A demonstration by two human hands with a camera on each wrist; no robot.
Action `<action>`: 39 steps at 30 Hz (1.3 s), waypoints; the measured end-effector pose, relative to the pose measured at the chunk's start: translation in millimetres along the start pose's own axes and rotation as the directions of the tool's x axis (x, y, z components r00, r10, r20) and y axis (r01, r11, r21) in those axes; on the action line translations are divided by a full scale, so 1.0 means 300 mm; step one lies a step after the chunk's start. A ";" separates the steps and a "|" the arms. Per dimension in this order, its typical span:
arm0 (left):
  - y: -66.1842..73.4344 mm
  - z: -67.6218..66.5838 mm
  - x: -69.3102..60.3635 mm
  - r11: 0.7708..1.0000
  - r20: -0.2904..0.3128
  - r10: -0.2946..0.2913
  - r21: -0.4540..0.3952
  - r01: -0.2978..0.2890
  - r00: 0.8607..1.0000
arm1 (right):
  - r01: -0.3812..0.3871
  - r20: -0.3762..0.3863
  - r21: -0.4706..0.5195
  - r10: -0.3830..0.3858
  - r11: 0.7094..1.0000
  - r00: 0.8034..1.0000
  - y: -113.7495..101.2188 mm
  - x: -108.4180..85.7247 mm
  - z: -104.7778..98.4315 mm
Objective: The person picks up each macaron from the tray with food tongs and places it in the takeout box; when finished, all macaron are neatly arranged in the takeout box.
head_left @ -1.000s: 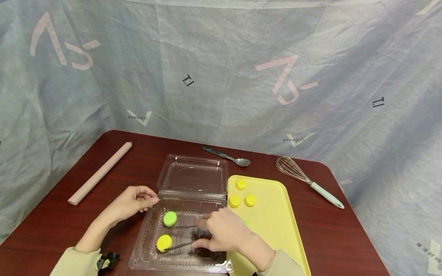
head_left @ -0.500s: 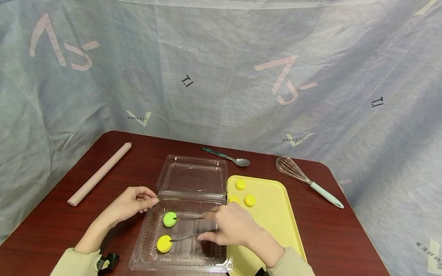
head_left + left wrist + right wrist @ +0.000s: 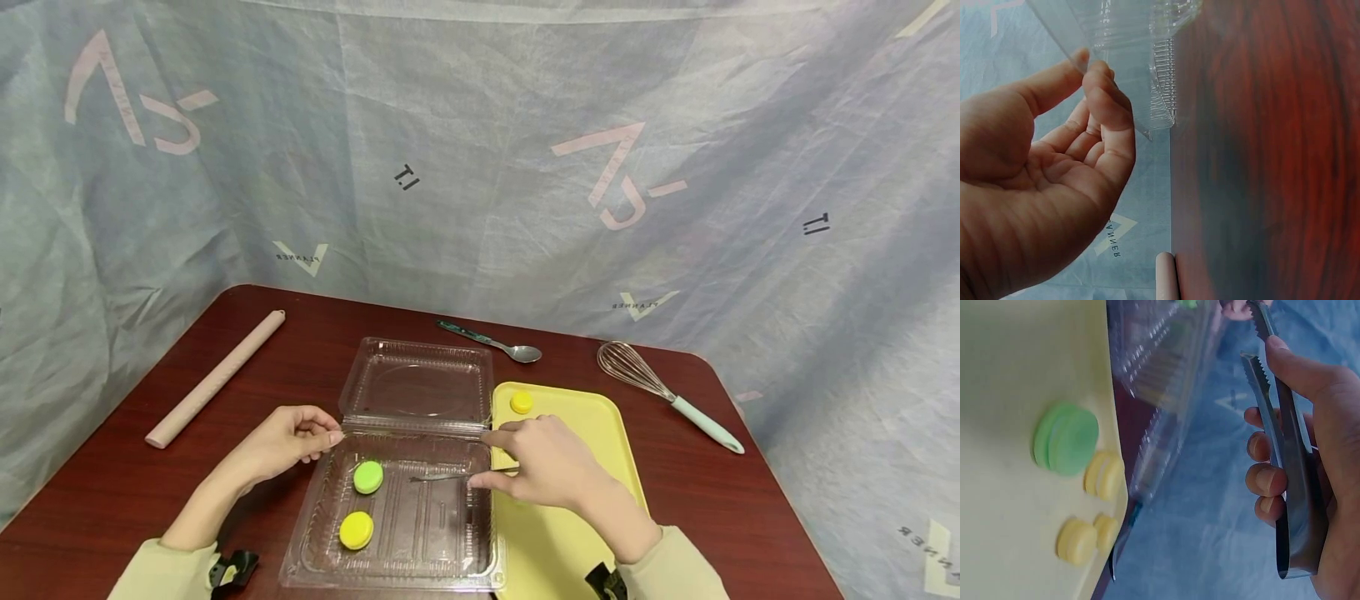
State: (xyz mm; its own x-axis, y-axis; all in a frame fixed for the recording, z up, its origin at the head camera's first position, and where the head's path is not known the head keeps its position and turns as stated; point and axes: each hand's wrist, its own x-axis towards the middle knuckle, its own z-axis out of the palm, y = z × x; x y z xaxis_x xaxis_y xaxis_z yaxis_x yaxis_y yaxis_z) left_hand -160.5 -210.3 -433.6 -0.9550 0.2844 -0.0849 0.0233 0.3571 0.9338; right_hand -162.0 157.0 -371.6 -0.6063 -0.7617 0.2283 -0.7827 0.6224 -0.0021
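My left hand pinches the rim of the clear plastic container near its hinge; the left wrist view shows thumb and fingertip on that clear edge. Inside the base lie a green macaron and, nearer to me, a yellow macaron. My right hand grips metal tongs above the border of container and yellow tray. Their toothed tips are apart with nothing between them. In the right wrist view, a green macaron and several yellow macarons sit on the tray; the hand hides most in the head view.
The container's lid lies folded back. Behind it is a spoon with a dark green handle. A pale pink rolling pin lies at left, a whisk at right. A grey-blue cloth hangs behind the table.
The tongs have come away from the yellow macaron, which stays in the container. My right hand has moved right and away from me, over the tray's edge. The left hand keeps its place.
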 end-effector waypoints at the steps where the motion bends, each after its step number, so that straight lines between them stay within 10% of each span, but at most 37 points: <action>1: 0.000 0.000 0.000 1.000 0.000 -0.002 0.002 0.002 1.000 | -0.004 -0.007 -0.006 0.004 1.000 1.000 0.008 -0.003 -0.006; 39: -0.012 -0.003 0.003 1.000 0.001 -0.004 0.004 0.004 1.000 | -0.301 -0.035 -0.008 0.301 0.953 0.953 0.314 -0.212 -0.078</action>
State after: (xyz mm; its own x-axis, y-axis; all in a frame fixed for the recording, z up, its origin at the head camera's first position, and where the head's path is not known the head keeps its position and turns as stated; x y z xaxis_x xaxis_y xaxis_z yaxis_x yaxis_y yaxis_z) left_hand -161.7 -212.0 -436.6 -0.9546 0.2843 -0.0887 0.0210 0.3614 0.9322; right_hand -193.9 268.3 -363.7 -0.8086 -0.5323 0.2506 -0.5624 0.8244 -0.0634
